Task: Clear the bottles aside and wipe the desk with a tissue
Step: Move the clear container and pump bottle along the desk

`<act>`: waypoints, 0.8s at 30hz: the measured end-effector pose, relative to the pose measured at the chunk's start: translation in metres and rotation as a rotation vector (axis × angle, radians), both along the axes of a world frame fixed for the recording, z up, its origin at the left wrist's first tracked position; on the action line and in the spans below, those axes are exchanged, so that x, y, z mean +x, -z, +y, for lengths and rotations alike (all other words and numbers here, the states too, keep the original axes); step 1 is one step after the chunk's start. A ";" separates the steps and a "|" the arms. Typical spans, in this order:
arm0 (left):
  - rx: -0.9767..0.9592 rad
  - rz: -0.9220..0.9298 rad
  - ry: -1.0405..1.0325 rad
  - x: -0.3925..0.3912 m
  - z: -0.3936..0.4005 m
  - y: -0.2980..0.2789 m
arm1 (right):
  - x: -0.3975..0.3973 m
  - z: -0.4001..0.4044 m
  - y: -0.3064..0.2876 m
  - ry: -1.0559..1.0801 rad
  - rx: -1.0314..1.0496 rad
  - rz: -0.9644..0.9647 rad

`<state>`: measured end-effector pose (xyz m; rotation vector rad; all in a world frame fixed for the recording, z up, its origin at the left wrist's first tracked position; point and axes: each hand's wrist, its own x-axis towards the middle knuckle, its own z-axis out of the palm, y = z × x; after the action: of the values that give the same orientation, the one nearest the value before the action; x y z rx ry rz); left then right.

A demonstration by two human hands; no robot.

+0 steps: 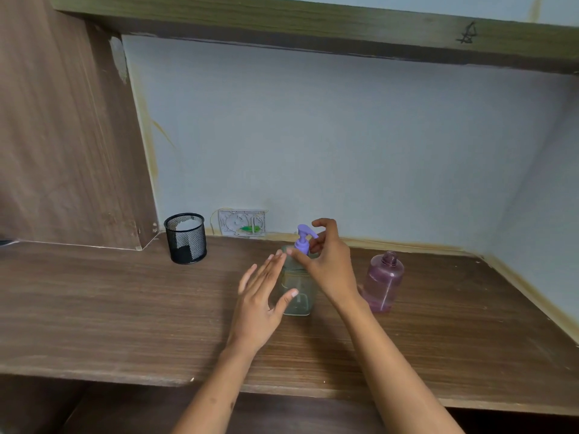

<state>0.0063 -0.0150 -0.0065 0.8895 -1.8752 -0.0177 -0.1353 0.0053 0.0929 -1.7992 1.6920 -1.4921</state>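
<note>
A clear square pump bottle (299, 292) with a purple pump head (303, 238) stands upright near the middle of the brown wooden desk (125, 308). My right hand (329, 261) curls around the bottle's neck just below the pump, with thumb and fingers touching it. My left hand (263, 296) is spread flat against the bottle's left side, fingers apart. To the right, a pink translucent bottle (383, 281) without a cap stands upright, close behind my right wrist. No tissue is in view.
A black mesh pen cup (186, 238) stands at the back left by a wooden side panel (62, 136). A wall socket plate (242, 223) sits against the back wall. A shelf (313, 29) runs overhead. The desk's front edge is near me.
</note>
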 end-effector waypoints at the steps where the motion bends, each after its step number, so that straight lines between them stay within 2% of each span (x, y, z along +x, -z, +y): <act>1: -0.001 -0.005 -0.001 0.000 0.000 0.000 | -0.001 0.000 0.000 -0.026 -0.007 -0.026; 3: -0.001 -0.010 -0.003 0.000 0.000 0.001 | -0.002 0.002 0.000 -0.104 -0.007 -0.084; 6: 0.002 -0.008 -0.007 0.000 0.000 0.001 | -0.002 0.004 -0.003 -0.166 0.020 -0.065; 12: 0.006 -0.010 0.006 0.001 0.001 -0.001 | 0.001 0.001 -0.002 0.019 -0.043 0.064; 19: 0.011 -0.005 -0.002 0.000 0.001 0.001 | 0.002 0.007 -0.007 -0.103 0.000 -0.022; 24: 0.002 -0.012 0.012 0.001 0.002 -0.001 | 0.004 0.005 -0.004 0.027 -0.028 0.068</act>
<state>0.0071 -0.0133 -0.0056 0.8819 -1.8920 -0.0212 -0.1313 0.0107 0.0971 -1.8691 1.7420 -1.4884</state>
